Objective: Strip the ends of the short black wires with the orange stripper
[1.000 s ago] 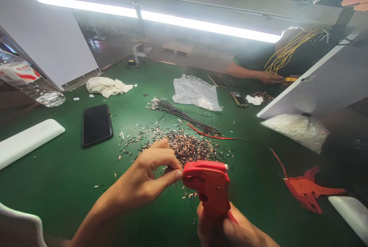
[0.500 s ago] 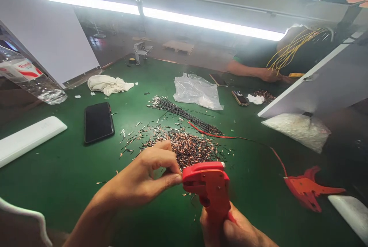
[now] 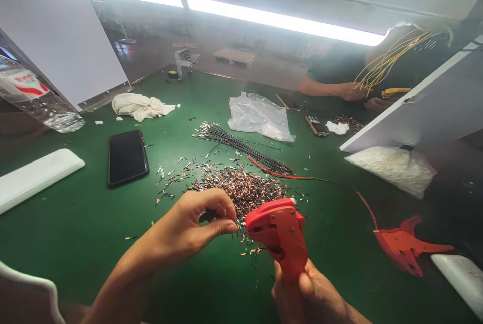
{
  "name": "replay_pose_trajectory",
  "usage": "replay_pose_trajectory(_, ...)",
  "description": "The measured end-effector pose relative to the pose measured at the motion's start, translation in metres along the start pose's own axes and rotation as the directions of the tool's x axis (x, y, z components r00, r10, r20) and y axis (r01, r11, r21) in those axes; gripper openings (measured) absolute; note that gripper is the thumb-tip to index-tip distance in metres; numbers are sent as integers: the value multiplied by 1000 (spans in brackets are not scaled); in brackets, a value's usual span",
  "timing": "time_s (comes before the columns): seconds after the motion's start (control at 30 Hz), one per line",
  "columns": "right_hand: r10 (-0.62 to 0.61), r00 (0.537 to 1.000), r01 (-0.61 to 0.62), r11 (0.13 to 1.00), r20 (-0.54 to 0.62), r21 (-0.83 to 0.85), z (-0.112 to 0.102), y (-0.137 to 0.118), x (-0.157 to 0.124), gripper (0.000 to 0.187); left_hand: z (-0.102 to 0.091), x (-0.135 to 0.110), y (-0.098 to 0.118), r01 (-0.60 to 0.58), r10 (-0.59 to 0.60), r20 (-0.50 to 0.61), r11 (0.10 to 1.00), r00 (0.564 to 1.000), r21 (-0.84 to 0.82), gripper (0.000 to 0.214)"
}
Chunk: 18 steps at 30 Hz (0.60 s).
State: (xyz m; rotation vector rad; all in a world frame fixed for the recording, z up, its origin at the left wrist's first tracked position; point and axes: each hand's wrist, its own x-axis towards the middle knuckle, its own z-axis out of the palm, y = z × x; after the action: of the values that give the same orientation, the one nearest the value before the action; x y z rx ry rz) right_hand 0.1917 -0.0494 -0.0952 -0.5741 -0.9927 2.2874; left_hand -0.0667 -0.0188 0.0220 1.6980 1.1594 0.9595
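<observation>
Head view: green mat (image 3: 75,223) (strip-lit bench); right hand (image 3: 307,296) grips red stripper (image 3: 281,236); left hand (image 3: 196,223) pinched shut.

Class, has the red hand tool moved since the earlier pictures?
Yes. The red hand tool has drawn away rightward from the left hand, judged against the wire scrap pile.

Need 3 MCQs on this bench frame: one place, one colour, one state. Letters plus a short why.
1. Where does the black phone lie?
A. left of the pile of cut wire bits
B. on the plastic bag
C. under the white cloth

2. What colour is the stripping tool in the right hand?
A. blue
B. red
C. yellow

3. How is the left hand?
A. flat on the mat
B. fingertips pinched together beside the tool's head
C. gripping the bottle

Answers: 1 A, it rests on the green mat left of the pile. 2 B, its body is plainly red. 3 B, thumb and fingers meet beside the tool's head.
</observation>
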Motion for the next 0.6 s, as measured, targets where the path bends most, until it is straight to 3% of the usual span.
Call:
replay_pose_trajectory(0.2, 19, 1000, -18, 999, -6, 26, 1, -5, 5, 62, 5, 0, 2, -105, 111, -56, 990, 992, 91, 13)
replay_pose_trajectory(0.47, 152, 976, -148, 988, 154, -40, 4, -26, 9, 57, 4, 0, 3, -46, 50, -67, 997, 997, 66, 15)
replay_pose_trajectory(0.6, 90, 982, -90, 996, 166, -6, -1, -13, 12, 58, 5, 1, 3, -19, 22, -61, 998, 998, 52, 14)
